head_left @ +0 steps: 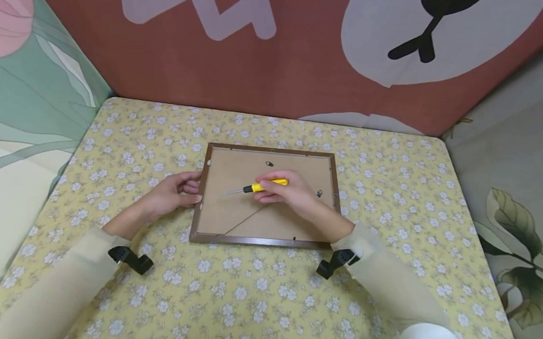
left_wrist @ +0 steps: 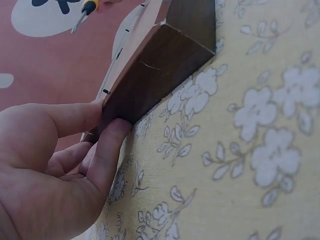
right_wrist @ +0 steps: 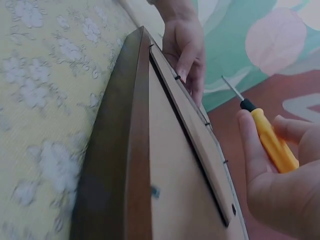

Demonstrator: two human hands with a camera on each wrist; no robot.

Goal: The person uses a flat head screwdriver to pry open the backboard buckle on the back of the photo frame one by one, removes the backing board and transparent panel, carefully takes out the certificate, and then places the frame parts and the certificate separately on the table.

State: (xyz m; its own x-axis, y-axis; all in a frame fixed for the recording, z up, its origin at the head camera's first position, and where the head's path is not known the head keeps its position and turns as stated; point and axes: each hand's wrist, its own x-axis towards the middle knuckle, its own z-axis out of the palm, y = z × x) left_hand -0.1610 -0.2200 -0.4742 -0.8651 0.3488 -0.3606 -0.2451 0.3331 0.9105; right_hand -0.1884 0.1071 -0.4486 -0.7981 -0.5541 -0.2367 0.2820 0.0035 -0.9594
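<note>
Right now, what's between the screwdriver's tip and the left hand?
In the head view, a bare bit of brown board, then the picture frame's left edge, which the left hand touches.

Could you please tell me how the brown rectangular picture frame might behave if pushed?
The brown rectangular picture frame should probably stay stiff, with straight sides around a flat tan backing board. Lying flat on the yellow floral table covering, it would likely slide rather than roll. The left hand, holding its edge, might steady it.
</note>
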